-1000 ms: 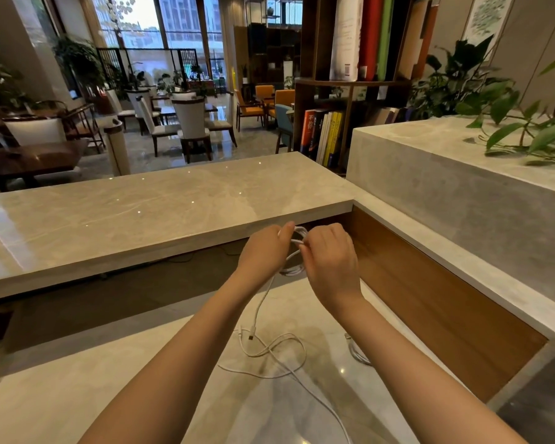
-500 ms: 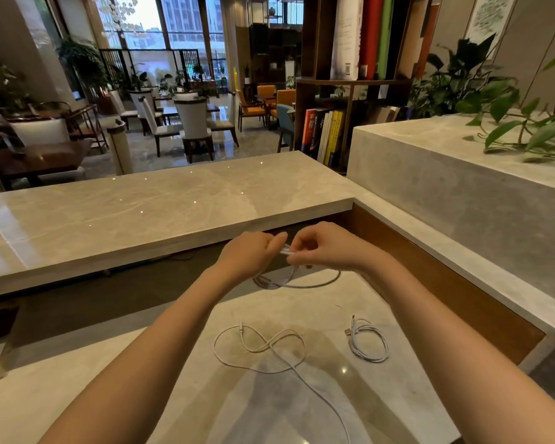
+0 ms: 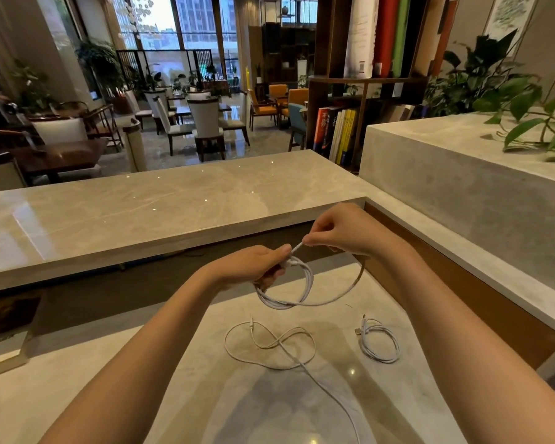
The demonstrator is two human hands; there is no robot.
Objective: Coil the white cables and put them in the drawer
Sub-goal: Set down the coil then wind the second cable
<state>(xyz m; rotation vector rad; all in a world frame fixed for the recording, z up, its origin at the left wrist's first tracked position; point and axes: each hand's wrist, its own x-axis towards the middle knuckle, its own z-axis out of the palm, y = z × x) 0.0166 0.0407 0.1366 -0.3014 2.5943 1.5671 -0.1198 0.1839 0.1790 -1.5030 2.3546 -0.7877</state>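
I see the left hand [image 3: 257, 267] curled round a half-wound white cable [image 3: 305, 291] above the counter [image 3: 173, 395]; the right hand [image 3: 343, 232] fingers [image 3: 316, 240] pinch its end; a loose cable [image 3: 269, 346] and a coiled cable [image 3: 380, 346] lie apart on the counter

Three white cables: held cable [image 3: 309, 283] above the desk [image 3: 375, 398], loose cable [image 3: 281, 342] at its middle, coiled cable [image 3: 382, 359] near its right edge.

There is one view only, from the person's head; it looks forward and down along both arms; the left hand [image 3: 253, 267] and right hand [image 3: 343, 229] are close below it; the table [image 3: 398, 395] fills the low part; the wide view also shows far chairs [image 3: 205, 123] and a shelf [image 3: 366, 81].
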